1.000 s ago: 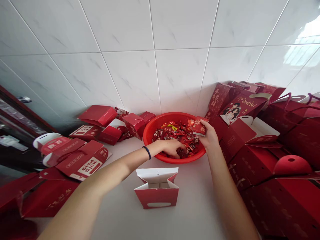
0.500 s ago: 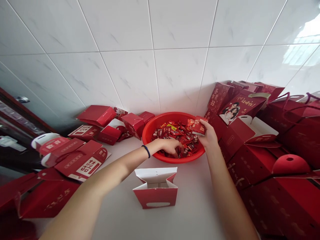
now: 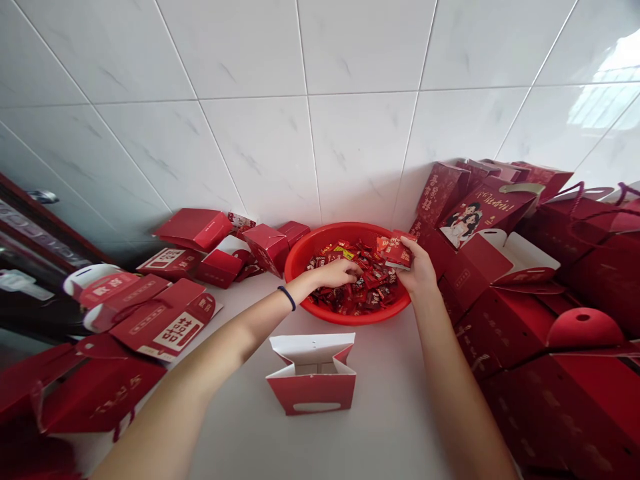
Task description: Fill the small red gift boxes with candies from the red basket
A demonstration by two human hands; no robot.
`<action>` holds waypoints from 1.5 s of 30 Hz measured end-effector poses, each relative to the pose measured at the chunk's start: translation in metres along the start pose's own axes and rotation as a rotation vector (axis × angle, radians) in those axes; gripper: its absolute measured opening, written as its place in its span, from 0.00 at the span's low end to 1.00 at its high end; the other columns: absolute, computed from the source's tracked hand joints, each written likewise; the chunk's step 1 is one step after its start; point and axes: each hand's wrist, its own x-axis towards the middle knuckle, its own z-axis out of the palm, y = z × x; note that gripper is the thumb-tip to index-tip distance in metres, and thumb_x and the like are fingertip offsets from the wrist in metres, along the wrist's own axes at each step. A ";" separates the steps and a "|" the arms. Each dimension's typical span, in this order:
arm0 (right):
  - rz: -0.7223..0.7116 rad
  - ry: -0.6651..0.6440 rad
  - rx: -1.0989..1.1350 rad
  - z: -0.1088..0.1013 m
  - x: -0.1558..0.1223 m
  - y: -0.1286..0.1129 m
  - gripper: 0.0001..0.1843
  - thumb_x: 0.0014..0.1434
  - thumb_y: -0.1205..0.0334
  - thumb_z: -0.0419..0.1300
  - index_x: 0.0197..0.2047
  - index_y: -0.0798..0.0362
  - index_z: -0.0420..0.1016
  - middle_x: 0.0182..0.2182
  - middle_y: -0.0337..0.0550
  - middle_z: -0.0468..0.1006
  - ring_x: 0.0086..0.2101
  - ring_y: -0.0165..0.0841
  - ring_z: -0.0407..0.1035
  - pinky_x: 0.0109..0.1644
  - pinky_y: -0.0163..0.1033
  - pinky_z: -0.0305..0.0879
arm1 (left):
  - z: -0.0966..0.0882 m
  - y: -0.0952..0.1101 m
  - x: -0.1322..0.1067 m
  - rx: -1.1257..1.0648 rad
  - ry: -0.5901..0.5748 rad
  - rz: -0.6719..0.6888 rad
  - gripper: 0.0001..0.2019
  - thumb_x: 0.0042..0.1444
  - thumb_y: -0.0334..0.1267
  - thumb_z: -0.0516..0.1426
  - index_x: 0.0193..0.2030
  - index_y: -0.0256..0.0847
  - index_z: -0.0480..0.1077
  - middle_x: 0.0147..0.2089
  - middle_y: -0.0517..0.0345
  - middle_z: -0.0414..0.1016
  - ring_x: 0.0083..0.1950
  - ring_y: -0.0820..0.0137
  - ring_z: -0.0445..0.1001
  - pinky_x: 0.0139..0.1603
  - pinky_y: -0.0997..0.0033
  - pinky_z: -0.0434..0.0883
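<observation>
A round red basin [image 3: 300, 257] full of small wrapped candies [image 3: 367, 293] stands against the tiled wall. My left hand [image 3: 337, 272] reaches into it, fingers curled down on the candy pile; what they hold is hidden. My right hand [image 3: 417, 270] hovers at the basin's right rim, shut on a few red candy packets [image 3: 397, 253]. A dark band [image 3: 287, 298] circles my left wrist. An open red gift box [image 3: 313, 373] with a white inside stands on the white surface in front of the basin, between my forearms.
Folded and assembled red gift boxes [image 3: 165, 320] lie scattered at the left. Taller red gift bags and boxes [image 3: 485, 220] crowd the right side up to the wall. A dark wooden frame [image 3: 30, 227] runs along the far left.
My left hand has moved from the near side of the basin up toward the middle of the candy pile. My right hand has stayed put with its packets.
</observation>
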 end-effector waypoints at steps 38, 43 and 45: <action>-0.113 -0.541 -0.296 0.052 -0.138 -0.004 0.16 0.44 0.58 0.76 0.35 0.51 0.79 0.30 0.38 0.82 0.29 0.31 0.76 0.35 0.34 0.75 | -0.009 0.099 -0.156 -0.388 0.933 0.442 0.09 0.58 0.43 0.65 0.40 0.42 0.81 0.40 0.54 0.82 0.43 0.67 0.80 0.45 0.67 0.77; -0.116 -0.520 -0.302 0.053 -0.146 -0.004 0.14 0.45 0.58 0.75 0.34 0.50 0.79 0.31 0.38 0.81 0.30 0.31 0.76 0.35 0.35 0.75 | 0.002 0.100 -0.162 -0.572 0.958 0.331 0.14 0.55 0.50 0.66 0.42 0.42 0.79 0.44 0.53 0.83 0.47 0.63 0.80 0.50 0.62 0.77; -0.124 -0.527 -0.354 0.050 -0.148 -0.011 0.15 0.45 0.57 0.75 0.35 0.50 0.79 0.32 0.40 0.82 0.31 0.33 0.77 0.36 0.37 0.76 | -0.001 0.100 -0.175 -0.545 0.906 0.303 0.16 0.55 0.49 0.66 0.47 0.43 0.77 0.48 0.51 0.81 0.50 0.62 0.79 0.53 0.60 0.76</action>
